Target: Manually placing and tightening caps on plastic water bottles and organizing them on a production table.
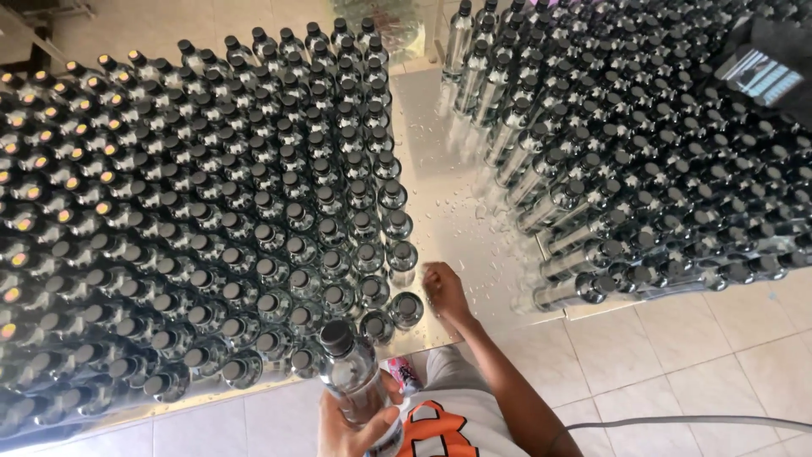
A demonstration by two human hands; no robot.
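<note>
Your left hand [348, 427] is wrapped around a clear bottle [355, 377] with a black cap, gripping it low on its body and holding it upright just off the near edge of the table [448, 161], over the tiled floor [677, 355]. Your right hand [442, 288] is curled into a loose fist with nothing in it, resting on the bare strip of the table close to that same near edge. Water droplets [474, 211] speckle that bare strip just beyond your right hand.

To the left of the strip, the table is packed with a big block of capped bottles [211, 220] standing upright in tight rows; the nearest of them stand just beside your right fist and right in front of the bottle you hold. Far over on the left side of that block, some caps show orange tops [34, 161]. To the right of the strip stands a second block of bottles [643, 152], just as crowded, so the bare strip is the only open lane on the table. Whether the bottles are filled cannot be told
</note>
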